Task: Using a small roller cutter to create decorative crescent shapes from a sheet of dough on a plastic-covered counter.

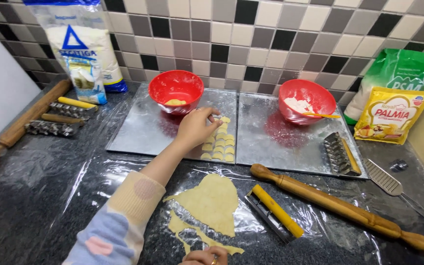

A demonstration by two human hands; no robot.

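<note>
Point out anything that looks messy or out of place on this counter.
Only the rolled dough sheet looks ragged: cut-out gaps leave torn strips along its lower edge near the right hand. The dough pieces sit neatly on the left tray.

The wall tiles (271,34) make a checker of black, grey and cream. Both bowls, the left bowl (176,88) and the right bowl (306,99), are bright red on silver baking trays (138,132). The dough sheet (214,201) is pale yellow, the rolling pin (339,206) honey brown, the cutter handle (277,211) yellow, the bench (25,196) speckled black, the sleeve (116,221) striped cream, blue and pink
</note>
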